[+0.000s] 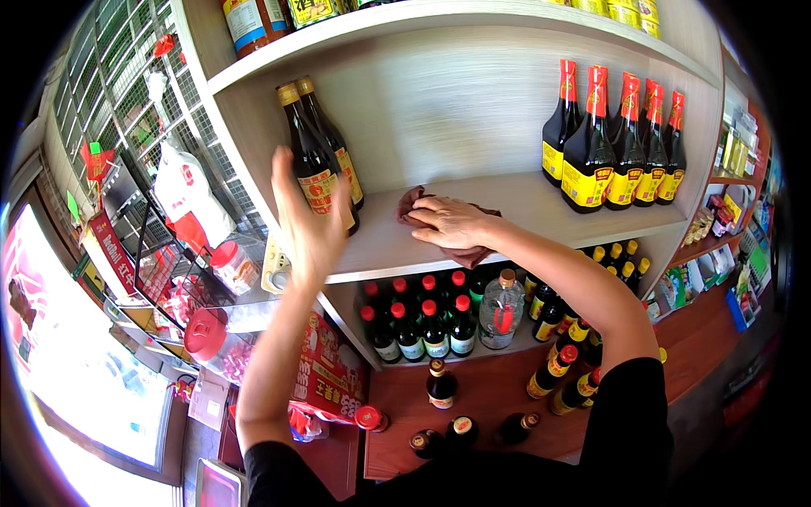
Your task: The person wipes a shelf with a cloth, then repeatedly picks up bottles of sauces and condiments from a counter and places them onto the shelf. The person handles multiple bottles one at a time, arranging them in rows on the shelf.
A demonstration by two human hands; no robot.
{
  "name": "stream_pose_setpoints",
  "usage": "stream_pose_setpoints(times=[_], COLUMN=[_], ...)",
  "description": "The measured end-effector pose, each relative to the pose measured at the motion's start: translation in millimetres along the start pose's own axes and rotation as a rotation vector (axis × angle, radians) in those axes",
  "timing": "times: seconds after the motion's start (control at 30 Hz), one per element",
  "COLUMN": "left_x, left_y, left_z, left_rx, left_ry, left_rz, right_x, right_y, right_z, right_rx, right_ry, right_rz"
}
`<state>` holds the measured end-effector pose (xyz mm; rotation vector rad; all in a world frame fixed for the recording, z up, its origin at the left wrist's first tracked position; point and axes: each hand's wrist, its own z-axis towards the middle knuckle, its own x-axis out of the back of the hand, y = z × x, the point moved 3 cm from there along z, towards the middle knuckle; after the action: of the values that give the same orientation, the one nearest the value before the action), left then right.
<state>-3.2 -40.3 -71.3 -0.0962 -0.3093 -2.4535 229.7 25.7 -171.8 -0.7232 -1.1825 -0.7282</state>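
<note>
Gripping a brown cloth (409, 204), the right hand (457, 224) pressed the shelf (517, 201); the left hand (309, 230) (fingers spread!) hung before dark bottles (312, 150).

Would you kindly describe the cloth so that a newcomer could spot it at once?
Find the pale shelving unit filling the middle of the view, then its shelf with gold-topped bottles at the left and red-topped bottles at the right. Between them, under the right hand, lies the brown cloth: the only soft, crumpled thing on a shelf of upright bottles.

Grocery shop: shelves (380, 241) holding rows of identical yellow-labelled bottles (628, 160), yellow tins (624, 14) above.
</note>
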Motion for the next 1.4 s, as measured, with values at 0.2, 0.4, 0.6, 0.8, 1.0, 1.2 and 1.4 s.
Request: stream_pose_setpoints(times=[0.2,0.4,0.6,0.8,1.0,1.2,1.4], left_x=[-60.5,-65.3,-29.2,73.8,148.7,174.8,165.3], left_y=[-69.0,-77.1,-40.8,63.6,102.1,104.9,98.3], left_z=[80.8,87.8,70.0,44.7,-94.2,-265.0,-364.9], left_rx=[0.382,0.353,0.094,0.089,0.411,0.765,0.796], left_ry=[-0.095,-0.072,0.065,0.204,-0.032,-0.081,-0.09], left_rz=[0.181,0.27,0.134,-0.079,-0.233,-0.094,0.016], right_x=[26.7,33.5,29.0,15.9,16.2,8.3,8.5], right_y=[40.8,98.0,97.9,125.1,132.1,147.1,154.2], right_z=[-56.4,-89.0,-76.8,-70.6,-69.4,-65.3,-62.9], right_rx=[-0.228,-0.388,-0.398,-0.34,-0.254,-0.284,-0.262], right_ry=[0.009,0.089,0.043,0.119,0.036,0.156,0.129], right_rz=[-0.073,-0.136,-0.183,-0.324,-0.286,-0.232,-0.25])
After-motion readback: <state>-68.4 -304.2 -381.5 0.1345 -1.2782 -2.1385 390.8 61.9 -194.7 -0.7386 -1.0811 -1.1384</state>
